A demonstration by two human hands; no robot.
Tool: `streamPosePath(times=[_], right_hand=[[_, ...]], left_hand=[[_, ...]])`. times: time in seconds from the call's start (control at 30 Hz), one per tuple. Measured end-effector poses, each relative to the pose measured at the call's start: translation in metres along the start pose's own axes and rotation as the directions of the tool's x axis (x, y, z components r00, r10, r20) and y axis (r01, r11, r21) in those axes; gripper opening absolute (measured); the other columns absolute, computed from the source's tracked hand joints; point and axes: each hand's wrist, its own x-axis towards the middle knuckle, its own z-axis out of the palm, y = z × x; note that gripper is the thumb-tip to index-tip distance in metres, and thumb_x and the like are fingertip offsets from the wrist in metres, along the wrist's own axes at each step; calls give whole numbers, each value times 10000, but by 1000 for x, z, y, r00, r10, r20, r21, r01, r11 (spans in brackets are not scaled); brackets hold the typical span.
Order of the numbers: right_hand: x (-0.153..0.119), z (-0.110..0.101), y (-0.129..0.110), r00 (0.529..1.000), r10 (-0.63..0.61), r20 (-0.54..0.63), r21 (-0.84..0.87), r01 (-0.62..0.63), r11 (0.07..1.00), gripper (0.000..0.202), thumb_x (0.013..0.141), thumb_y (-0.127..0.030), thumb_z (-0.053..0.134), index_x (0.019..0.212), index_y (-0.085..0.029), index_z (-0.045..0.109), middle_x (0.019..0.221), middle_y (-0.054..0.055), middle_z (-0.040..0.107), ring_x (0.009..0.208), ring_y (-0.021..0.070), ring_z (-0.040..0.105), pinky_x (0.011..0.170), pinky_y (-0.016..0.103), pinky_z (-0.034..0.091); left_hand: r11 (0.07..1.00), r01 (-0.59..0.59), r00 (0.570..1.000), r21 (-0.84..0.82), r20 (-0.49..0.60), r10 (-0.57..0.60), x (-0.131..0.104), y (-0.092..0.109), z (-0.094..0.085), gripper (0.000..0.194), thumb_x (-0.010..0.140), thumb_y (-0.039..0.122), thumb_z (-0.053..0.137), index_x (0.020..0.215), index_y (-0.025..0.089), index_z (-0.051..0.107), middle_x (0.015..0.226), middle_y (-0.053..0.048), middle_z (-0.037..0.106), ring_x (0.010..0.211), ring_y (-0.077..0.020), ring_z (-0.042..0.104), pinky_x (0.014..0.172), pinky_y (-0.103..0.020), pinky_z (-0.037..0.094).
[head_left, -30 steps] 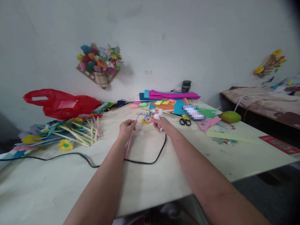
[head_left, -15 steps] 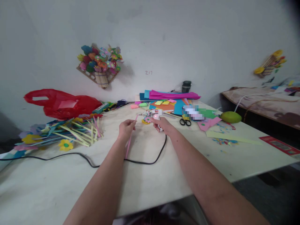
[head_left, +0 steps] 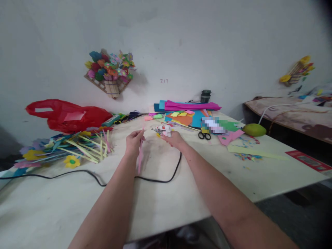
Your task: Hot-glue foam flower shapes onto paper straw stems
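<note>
My left hand pinches a thin pink strip near its upper part; the strip hangs down towards the table. To its right, my right hand is wrapped round a white glue gun, whose metal tip points left towards the strip. The tip and the strip are apart. A black cord runs from below my right hand in a loop across the table to the left. Something yellow shows just under the gun, mostly hidden by it.
On the left lie a red plastic bag, a heap of pale strips and a yellow foam flower. Black scissors, coloured sheets and a green oval object are at the back right. Paper scraps lie nearby.
My left hand has drawn left and slightly down with the pink strip, away from the gun's tip. The glue gun has shifted a little left and tilted; the pink flower beside it no longer shows.
</note>
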Motion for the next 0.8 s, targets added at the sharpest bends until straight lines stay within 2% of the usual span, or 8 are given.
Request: streamPosePath(times=[0.1,0.2,0.27,0.33,0.43,0.67,0.8], right_hand=[[0,7,-3,996,-93,-6,-310,87,947,264,703,-376,650,920,-228,625,806,41,654,718,190,601,592,264,440],[-1,16,-6,984,-128,121,-526,173,833,370,767,-330,565,1126,-239,562,1054,61,630,941,231,579,752,312,434],[-1,24,-6,964,-162,211,-597,258,760,403,793,-314,534,1184,-216,529,1122,77,598,1005,221,550,810,306,414],[-2,31,-7,944,-205,257,-631,325,704,424,811,-333,526,1208,-185,516,1133,106,581,1029,219,530,848,305,394],[-2,40,-7,930,-257,263,-656,367,660,432,830,-365,518,1213,-166,521,1114,127,572,1027,223,517,866,312,377],[-4,56,-10,904,-333,269,-644,426,636,373,855,-360,494,1165,-168,575,1027,110,578,973,205,513,847,295,369],[-4,66,-11,872,-385,303,-615,487,620,344,833,-258,520,1150,-137,582,1014,112,577,958,201,505,847,298,365]], left_hand=[[996,-13,1000,-87,-25,11,2,4,-5,281,587,378,678,714,135,614,464,34,501,376,-60,350,383,-217,220],[986,-22,999,-165,-42,16,3,9,-9,267,587,370,683,696,139,603,463,37,500,369,-58,370,375,-208,240],[980,-23,999,-198,-49,14,4,11,-11,270,583,369,691,689,138,600,460,36,502,359,-54,372,366,-203,239],[975,-20,999,-220,-46,10,4,12,-10,278,579,368,699,702,136,606,454,37,501,350,-52,368,357,-199,229],[974,-17,999,-227,-31,10,4,13,-7,293,575,368,708,723,132,618,438,40,497,339,-50,354,347,-195,212],[984,-6,1000,-177,29,12,1,15,1,282,575,370,710,675,131,599,429,40,498,335,-50,350,353,-201,221],[988,-1,998,-156,57,10,-2,16,4,296,580,379,704,693,125,603,431,37,503,339,-47,344,362,-206,208]])
